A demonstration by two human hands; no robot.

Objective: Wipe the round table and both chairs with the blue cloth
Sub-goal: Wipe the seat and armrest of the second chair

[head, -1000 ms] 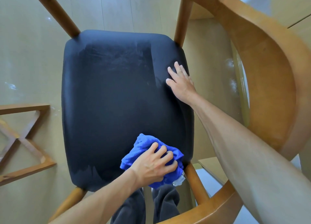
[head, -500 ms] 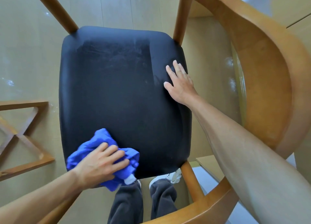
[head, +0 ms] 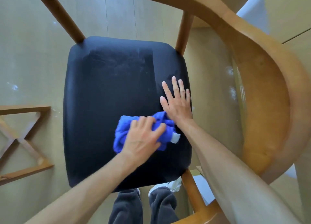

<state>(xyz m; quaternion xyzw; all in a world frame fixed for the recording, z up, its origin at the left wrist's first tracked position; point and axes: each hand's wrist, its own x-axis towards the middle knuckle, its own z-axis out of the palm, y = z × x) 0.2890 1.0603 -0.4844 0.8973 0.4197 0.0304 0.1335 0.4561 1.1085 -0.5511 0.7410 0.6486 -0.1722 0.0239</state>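
Since 0.5 s ago, left hand carried one blue cloth from near-left corner rightward, fingers curled over it; right hand flat, empty, on one chair seat.

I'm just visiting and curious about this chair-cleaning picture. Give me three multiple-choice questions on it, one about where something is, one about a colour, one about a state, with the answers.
1. Where is the blue cloth?
A. On the black seat, near its right side
B. Draped over the wooden backrest
C. On the floor beside the chair

2. What colour is the small tag at the cloth's edge?
A. Red
B. Whitish
C. Green

3. What is the right hand doing?
A. Gripping the cloth
B. Holding a chair leg
C. Lying flat on the seat, fingers spread

Answers:
1. A: the cloth is bunched on the seat under the left hand, close to the right hand.
2. B: a pale whitish tab sticks out at the cloth's right edge.
3. C: the palm is down on the seat's right side with nothing in its grip.
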